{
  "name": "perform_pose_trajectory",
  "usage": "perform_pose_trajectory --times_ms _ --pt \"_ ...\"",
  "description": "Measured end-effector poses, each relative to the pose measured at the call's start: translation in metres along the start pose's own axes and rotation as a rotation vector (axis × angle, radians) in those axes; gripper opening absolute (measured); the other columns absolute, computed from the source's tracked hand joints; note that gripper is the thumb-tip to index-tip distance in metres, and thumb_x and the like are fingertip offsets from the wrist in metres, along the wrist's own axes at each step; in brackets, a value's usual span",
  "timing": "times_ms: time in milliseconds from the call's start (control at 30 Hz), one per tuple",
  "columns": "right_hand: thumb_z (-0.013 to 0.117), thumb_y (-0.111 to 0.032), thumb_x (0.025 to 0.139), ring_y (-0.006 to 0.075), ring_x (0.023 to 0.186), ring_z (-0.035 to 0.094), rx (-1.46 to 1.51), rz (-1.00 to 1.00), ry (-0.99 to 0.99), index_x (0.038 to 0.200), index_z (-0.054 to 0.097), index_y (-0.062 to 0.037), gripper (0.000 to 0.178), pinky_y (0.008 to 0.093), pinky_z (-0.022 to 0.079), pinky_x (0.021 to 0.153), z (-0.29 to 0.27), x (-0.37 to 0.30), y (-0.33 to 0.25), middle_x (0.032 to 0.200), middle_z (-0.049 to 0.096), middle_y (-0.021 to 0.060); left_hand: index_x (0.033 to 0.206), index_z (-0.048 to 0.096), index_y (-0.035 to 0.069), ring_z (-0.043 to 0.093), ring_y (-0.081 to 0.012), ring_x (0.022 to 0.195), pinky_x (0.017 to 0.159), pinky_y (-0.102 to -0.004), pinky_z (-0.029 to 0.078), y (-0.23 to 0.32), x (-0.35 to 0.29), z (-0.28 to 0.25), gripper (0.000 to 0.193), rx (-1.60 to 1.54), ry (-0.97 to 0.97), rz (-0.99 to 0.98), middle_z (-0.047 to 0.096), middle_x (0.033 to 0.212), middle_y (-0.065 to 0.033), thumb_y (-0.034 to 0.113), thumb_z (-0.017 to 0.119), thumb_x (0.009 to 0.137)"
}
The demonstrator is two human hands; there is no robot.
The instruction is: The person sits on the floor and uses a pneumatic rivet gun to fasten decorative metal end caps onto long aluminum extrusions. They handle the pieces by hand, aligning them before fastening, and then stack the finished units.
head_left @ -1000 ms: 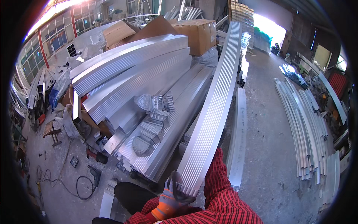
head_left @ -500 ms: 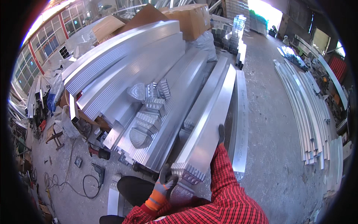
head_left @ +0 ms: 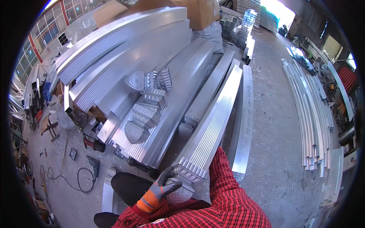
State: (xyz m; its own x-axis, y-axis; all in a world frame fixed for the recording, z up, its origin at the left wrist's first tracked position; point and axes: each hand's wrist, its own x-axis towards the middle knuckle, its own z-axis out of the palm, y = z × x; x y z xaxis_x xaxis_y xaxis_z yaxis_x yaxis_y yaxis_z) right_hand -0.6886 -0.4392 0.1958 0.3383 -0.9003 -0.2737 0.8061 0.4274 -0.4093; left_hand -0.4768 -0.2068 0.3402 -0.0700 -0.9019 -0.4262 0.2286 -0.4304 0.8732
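Head view: fluted column [head_left: 213,127], ornate end [head_left: 189,171] nearest, long axis away rightward.

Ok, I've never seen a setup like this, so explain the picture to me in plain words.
There is no robot here: a person is working with their own hands. The camera sits on their head, the left one of a pair, looking down. Its fisheye lens makes straight edges bend toward the rim.

The gloved left hand has its fingers spread at the ornate end of a metal post; whether it grips is hard to tell. The right sleeve reaches behind the post, which hides that hand.

To the left is a stack of metal profiles, with patterned fittings lying on it. A corded tool lies on the floor, and long rails lie to the right.
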Motion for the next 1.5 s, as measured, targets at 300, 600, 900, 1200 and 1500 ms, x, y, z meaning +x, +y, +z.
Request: perform_pose_trajectory --times_ms 300,600,900,1200,1500 --pt "0.06 -0.047 0.084 0.0282 0.095 0.064 -0.128 0.003 0.073 0.126 0.052 -0.0038 0.06 0.0411 0.055 0.081 -0.009 -0.014 -0.013 0.112 0.062 0.0143 0.137 0.039 -0.004 0.046 -0.034 0.12 0.101 -0.0403 0.039 -0.072 0.004 0.008 0.099 0.515 0.125 0.291 0.05 0.126 -0.0202 0.042 0.085 0.062" --pt "0.06 -0.045 0.085 0.0284 0.095 0.064 -0.241 -0.028 0.129 0.126 0.052 -0.0033 0.059 0.041 0.056 0.08 -0.018 -0.033 -0.008 0.111 0.062 0.0147 0.142 0.031 -0.002 0.04 -0.0267 0.129 0.106 -0.0368 0.032 -0.114 0.012 -0.015 0.095 0.355 -0.033 0.24 0.042 0.137 -0.0173 0.03 0.084 0.069" --pt "0.06 -0.041 0.085 0.0279 0.084 0.067 -0.287 -0.091 -0.007 0.121 0.054 -0.0008 0.054 0.0385 0.058 0.074 -0.085 0.119 -0.069 0.101 0.065 0.016 0.131 0.046 0.001 0.038 -0.0391 0.127 0.105 -0.0418 0.034 -0.112 0.134 0.003 0.078 0.783 0.22 0.288 0.042 0.136 -0.0213 0.047 0.074 0.075" --pt "0.065 -0.046 0.081 0.0339 0.103 0.061 -0.38 -0.11 0.217 0.136 0.043 -0.005 0.072 0.0466 0.051 0.088 -0.088 0.268 -0.127 0.122 0.059 0.0158 0.144 0.03 0.005 0.04 -0.0376 0.128 0.104 -0.0386 0.036 -0.14 0.145 -0.015 0.093 0.718 0.089 -0.325 0.036 0.141 -0.0256 0.062 0.061 0.078" --pt "0.065 -0.04 0.083 0.0321 0.097 0.063 -0.407 -0.08 0.351 0.132 0.046 -0.0038 0.064 0.0453 0.053 0.085 -0.145 0.305 -0.097 0.118 0.061 0.0165 0.141 0.037 0.005 0.056 -0.0317 0.114 0.096 -0.0382 0.044 -0.164 0.158 -0.034 0.081 0.661 0.018 -0.317 0.052 0.129 -0.0224 0.054 0.063 0.081"
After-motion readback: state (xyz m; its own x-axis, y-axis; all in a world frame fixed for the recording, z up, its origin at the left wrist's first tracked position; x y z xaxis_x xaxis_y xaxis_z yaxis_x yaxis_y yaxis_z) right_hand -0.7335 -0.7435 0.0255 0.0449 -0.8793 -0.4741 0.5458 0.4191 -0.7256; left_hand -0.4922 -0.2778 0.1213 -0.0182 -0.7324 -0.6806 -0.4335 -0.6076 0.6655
